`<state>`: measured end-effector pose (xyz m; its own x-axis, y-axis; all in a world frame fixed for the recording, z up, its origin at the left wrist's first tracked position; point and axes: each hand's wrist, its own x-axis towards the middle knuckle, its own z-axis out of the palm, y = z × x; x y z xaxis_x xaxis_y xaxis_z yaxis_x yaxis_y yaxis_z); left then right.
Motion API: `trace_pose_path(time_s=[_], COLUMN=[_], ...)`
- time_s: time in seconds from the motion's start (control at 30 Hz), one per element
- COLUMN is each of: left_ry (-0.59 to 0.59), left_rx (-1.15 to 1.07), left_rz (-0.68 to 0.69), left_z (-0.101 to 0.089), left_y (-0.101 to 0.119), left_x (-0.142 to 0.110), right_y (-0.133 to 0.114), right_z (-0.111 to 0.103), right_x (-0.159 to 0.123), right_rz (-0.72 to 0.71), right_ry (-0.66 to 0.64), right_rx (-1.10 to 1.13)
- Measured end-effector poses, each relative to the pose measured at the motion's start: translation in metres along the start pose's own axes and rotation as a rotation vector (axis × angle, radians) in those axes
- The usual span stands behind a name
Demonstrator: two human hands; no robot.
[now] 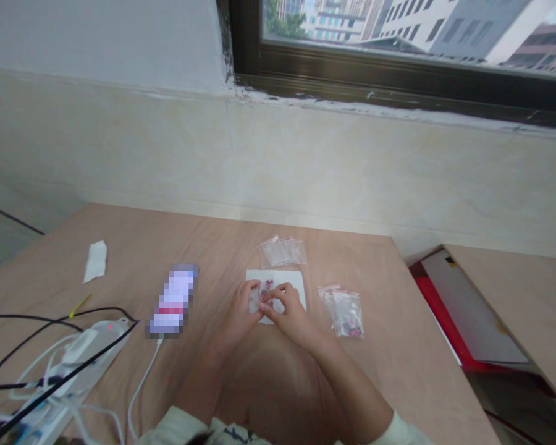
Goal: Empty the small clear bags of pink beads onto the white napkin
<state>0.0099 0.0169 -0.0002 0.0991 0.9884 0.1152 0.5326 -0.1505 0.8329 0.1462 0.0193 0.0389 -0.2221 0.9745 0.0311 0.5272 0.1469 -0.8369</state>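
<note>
My left hand (243, 311) is curled over the left side of a white paper square (298, 282). Its thumb and fingers grip what looks like a small clear zip bag (254, 300) with a pinkish edge. My right hand (287, 310) is closed in a pinch right beside it, over the paper. What lies between its fingertips is too small to make out. Small pink-red pieces (269, 285) lie on the paper between both hands, partly hidden by the fingers.
Flat clear zip bags (282, 252) lie behind the paper. To the right are filled zip bags (347, 314) with pinkish contents. A phone (172, 300) on a white cable, a power strip (90, 349) with tangled cords and a crumpled tissue (96, 261) occupy the left.
</note>
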Motion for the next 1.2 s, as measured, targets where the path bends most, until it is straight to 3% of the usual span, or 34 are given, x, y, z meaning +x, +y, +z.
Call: trace_pose_path(time_s=[0.17,0.4,0.63,0.9,1.0,1.13,1.2], left_ry=[-0.047,-0.178,-0.162,-0.115,-0.156,-0.104,-0.066], left_rx=[-0.170,-0.540,-0.615,-0.706,-0.871,-1.182,-1.230], left_rz=[-0.028,-0.228,-0.232,-0.271,-0.342,-0.408,-0.431], left_z=[-0.006,-0.023,-0.026,-0.015,-0.008,0.000,0.001], left_y=[0.012,0.023,0.030,0.002,-0.004,0.000,0.001], left_x=[-0.005,-0.002,-0.003,-0.014,-0.020,-0.025,-0.024], right_y=[0.011,0.007,0.011,-0.002,-0.011,-0.017,-0.015], right_z=[-0.010,-0.024,-0.022,-0.019,-0.018,-0.017,-0.015], right_x=[-0.010,-0.018,-0.020,-0.020,-0.018,-0.015,-0.014], right_rz=[0.053,0.075,0.113,0.186,0.206,0.219,0.205], right_ry=[-0.008,0.019,0.059,0.093,0.137,0.228,0.234], right_rx=[0.180,0.336,0.499,0.613,0.707,0.771,0.753])
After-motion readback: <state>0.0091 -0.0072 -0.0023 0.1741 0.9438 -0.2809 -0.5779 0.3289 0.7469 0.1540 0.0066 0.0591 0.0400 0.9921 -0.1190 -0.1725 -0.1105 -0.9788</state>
